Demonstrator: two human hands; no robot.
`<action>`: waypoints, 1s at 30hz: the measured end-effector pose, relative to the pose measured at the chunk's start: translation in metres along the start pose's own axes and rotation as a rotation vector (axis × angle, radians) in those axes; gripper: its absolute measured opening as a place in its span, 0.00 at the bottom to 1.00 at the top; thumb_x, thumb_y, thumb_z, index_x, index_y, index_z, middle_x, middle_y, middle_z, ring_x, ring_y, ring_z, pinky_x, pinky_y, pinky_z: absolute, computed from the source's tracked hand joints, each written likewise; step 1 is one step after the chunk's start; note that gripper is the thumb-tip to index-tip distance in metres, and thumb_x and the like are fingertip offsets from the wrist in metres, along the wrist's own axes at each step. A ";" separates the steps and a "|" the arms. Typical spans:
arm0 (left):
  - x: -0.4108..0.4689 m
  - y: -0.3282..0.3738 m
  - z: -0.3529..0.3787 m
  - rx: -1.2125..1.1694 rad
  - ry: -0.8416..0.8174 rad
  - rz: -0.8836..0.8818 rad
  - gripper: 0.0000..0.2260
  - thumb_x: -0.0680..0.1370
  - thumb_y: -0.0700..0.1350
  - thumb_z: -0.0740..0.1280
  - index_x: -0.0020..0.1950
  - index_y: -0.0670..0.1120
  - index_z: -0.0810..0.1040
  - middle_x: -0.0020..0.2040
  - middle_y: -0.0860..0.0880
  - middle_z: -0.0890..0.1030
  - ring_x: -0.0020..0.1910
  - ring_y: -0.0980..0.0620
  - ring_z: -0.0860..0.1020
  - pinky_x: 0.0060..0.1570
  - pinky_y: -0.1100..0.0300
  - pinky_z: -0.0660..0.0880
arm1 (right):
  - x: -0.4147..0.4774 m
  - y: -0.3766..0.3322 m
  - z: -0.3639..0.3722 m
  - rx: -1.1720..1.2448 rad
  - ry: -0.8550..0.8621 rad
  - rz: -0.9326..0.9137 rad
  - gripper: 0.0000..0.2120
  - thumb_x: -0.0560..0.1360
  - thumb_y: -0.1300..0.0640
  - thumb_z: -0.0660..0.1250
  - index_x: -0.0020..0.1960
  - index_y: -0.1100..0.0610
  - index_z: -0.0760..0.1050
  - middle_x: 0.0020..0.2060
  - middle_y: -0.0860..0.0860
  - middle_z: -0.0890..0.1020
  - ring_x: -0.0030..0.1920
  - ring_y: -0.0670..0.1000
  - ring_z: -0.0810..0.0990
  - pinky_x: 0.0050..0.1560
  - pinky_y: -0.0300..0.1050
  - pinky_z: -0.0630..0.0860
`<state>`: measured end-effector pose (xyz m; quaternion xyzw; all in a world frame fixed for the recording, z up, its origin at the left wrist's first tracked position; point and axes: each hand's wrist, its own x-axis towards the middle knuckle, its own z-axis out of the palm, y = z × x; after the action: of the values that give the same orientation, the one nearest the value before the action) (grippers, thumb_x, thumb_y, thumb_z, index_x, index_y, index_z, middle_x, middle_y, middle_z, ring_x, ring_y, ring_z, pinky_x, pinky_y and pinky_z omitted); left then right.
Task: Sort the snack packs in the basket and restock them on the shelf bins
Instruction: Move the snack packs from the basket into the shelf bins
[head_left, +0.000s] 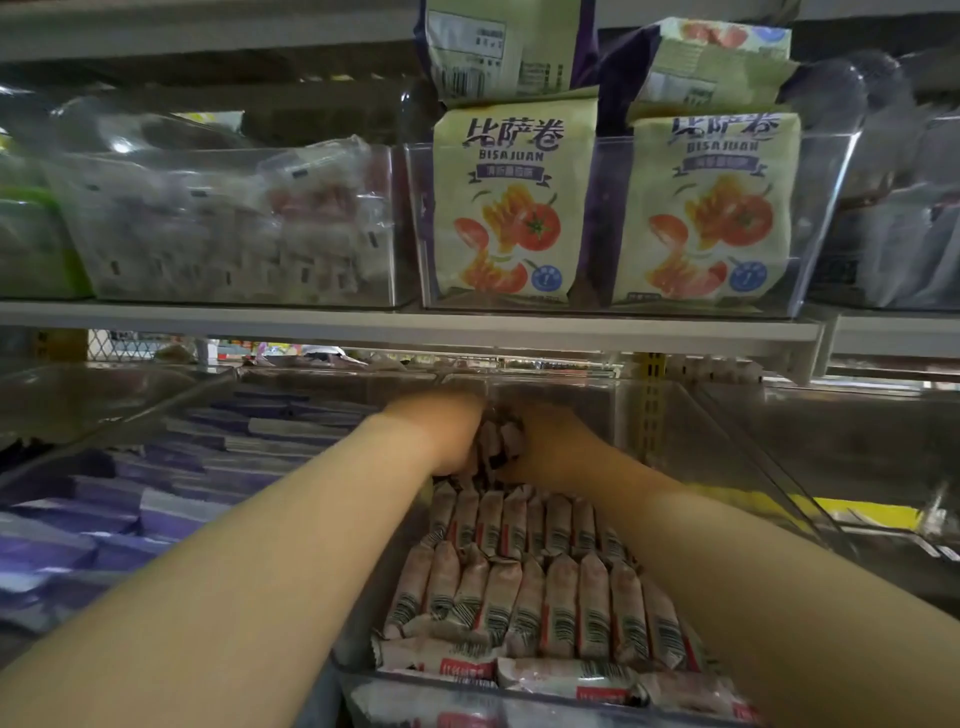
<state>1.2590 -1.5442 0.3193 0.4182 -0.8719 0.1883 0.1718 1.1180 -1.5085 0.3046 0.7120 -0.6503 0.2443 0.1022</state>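
Note:
Both my arms reach deep into a clear plastic shelf bin (769, 467) on the lower shelf. My left hand (447, 436) and my right hand (550, 441) face each other at the back of the bin and grip a small bunch of pink-white snack packs (496, 441) between them. My fingertips are hidden behind the packs. In front of the hands, rows of the same snack packs (535, 587) stand upright in the bin, and a few lie flat along its front edge (561, 675). The basket is out of view.
A bin of purple packs (156, 499) sits to the left on the same shelf. The upper shelf (415, 325) carries a bin of clear-wrapped snacks (234, 228), a bin with yellow tomato-print bags (498, 208), and more bins at either side.

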 end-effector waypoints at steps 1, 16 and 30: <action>-0.002 -0.005 -0.002 -0.019 -0.019 0.019 0.15 0.77 0.44 0.65 0.64 0.46 0.73 0.61 0.44 0.78 0.57 0.45 0.77 0.52 0.57 0.74 | 0.001 -0.001 0.000 0.016 0.007 -0.010 0.28 0.70 0.54 0.73 0.68 0.55 0.70 0.63 0.55 0.77 0.63 0.56 0.75 0.61 0.45 0.72; -0.001 -0.011 -0.002 -0.031 -0.096 0.080 0.13 0.79 0.37 0.61 0.63 0.45 0.73 0.59 0.44 0.77 0.57 0.44 0.77 0.59 0.51 0.74 | 0.012 0.004 -0.003 -0.033 -0.047 -0.094 0.36 0.67 0.50 0.76 0.71 0.51 0.67 0.69 0.53 0.70 0.68 0.55 0.66 0.64 0.42 0.66; -0.036 -0.019 -0.030 -0.254 0.010 0.046 0.16 0.79 0.42 0.64 0.68 0.50 0.74 0.66 0.49 0.76 0.64 0.50 0.73 0.64 0.57 0.70 | 0.010 -0.004 0.014 -0.092 -0.061 -0.070 0.36 0.71 0.43 0.71 0.74 0.48 0.60 0.70 0.56 0.63 0.70 0.58 0.61 0.69 0.51 0.63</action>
<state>1.2996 -1.5176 0.3325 0.3718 -0.8973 0.0821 0.2234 1.1252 -1.5231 0.2984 0.7361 -0.6382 0.1886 0.1233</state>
